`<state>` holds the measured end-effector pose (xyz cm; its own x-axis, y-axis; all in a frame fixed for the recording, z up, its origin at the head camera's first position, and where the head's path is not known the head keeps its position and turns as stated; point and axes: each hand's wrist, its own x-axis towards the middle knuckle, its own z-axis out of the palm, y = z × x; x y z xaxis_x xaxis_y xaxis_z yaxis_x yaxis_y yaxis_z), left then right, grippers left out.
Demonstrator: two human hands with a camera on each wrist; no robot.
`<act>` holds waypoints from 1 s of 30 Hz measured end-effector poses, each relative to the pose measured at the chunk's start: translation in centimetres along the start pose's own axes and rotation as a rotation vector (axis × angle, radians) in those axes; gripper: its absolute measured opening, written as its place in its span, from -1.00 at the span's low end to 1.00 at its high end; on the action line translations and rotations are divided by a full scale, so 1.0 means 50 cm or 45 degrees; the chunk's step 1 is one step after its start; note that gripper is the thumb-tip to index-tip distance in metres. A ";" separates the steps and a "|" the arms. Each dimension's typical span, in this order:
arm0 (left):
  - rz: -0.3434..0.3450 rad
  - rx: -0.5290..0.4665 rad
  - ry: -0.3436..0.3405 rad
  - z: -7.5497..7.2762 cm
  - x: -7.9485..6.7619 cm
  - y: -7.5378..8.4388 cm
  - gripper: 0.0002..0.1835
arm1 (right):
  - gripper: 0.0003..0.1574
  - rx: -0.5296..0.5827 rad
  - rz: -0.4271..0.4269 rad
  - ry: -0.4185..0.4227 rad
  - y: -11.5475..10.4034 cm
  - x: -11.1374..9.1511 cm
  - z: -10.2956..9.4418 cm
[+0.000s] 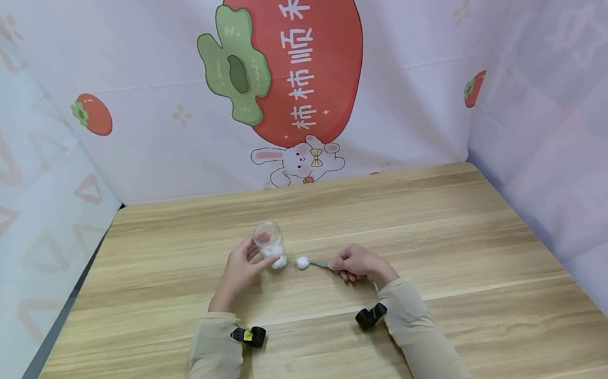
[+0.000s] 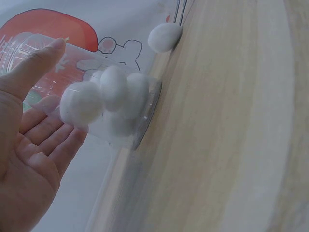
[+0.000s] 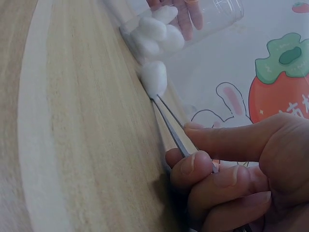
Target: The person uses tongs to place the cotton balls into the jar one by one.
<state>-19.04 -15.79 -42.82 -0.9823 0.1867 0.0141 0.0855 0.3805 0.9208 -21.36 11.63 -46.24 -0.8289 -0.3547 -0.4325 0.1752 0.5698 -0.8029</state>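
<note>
A clear, open-topped jar stands upright on the table with several white cotton balls in its lower part. My left hand holds it from the left, thumb on the near side and fingers behind. My right hand grips metal tweezers between thumb and fingers. At the tweezers' tips is one cotton ball, just right of the jar, at or very near the table surface. Whether the tips squeeze it or only touch it, I cannot tell.
The wooden table reaches back to a white printed curtain, with more curtain at both sides. Each sleeve carries a black strapped wrist camera, one on the left and one on the right.
</note>
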 end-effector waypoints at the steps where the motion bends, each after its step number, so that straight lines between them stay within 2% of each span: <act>1: -0.001 -0.005 0.000 0.000 0.000 0.000 -0.30 | -0.61 -0.010 0.005 0.012 0.001 0.002 0.002; 7: 0.018 0.006 0.000 0.000 0.003 -0.006 -0.31 | -0.61 -0.049 0.009 0.048 0.001 0.005 0.006; 14: 0.011 0.006 0.018 0.006 0.028 -0.064 -0.26 | -0.61 -0.038 0.011 0.051 -0.004 0.001 0.006; 16: 0.015 0.006 0.022 0.005 0.030 -0.072 -0.25 | -0.60 -0.036 -0.001 0.056 -0.005 0.000 0.007; 30: 0.044 0.006 0.019 0.005 0.030 -0.076 -0.24 | -0.61 -0.003 -0.014 0.050 -0.003 -0.002 0.001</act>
<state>-20.81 -16.73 -46.38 -0.9811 0.1863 0.0517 0.1202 0.3780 0.9180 -21.26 11.53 -46.07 -0.8512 -0.3314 -0.4070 0.1647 0.5676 -0.8067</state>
